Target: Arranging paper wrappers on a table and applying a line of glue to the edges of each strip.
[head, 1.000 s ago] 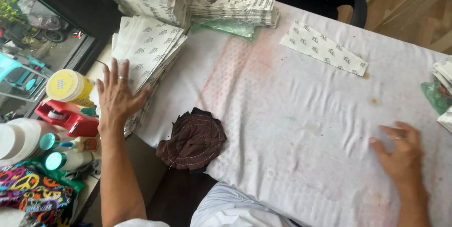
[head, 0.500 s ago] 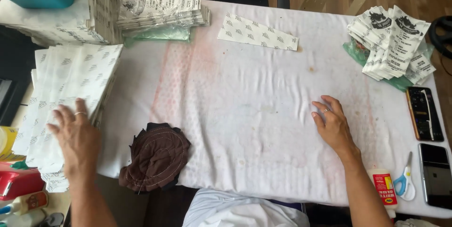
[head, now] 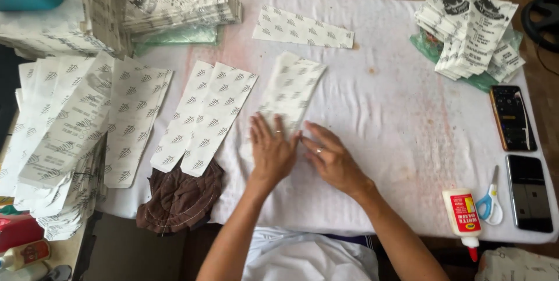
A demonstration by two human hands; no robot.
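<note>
Both hands lie flat and side by side near the middle of the white cloth-covered table [head: 372,141]. The left hand [head: 272,153] has its fingers spread and presses palm-down on the near end of a patterned paper bag [head: 291,90], which lies at a slant and runs away toward the far side of the table. The right hand [head: 333,160] rests just to the right of it, fingers stretched out flat and pointing toward the bag's near edge; neither hand pinches anything. Just left of the bag lie two more flat paper strips [head: 205,117] with the same small print, their near ends over a crumpled brown cloth [head: 179,198] at the table's near edge. Farther left sits a broad, fanned heap of the same bags [head: 70,124], and a single one [head: 303,27] lies at the far side. At the far right is a stack of printed bags [head: 473,29]. Along the right edge lie two phones [head: 512,117], and near them blue-handled scissors [head: 488,199] beside a glue bottle [head: 462,213].
</note>
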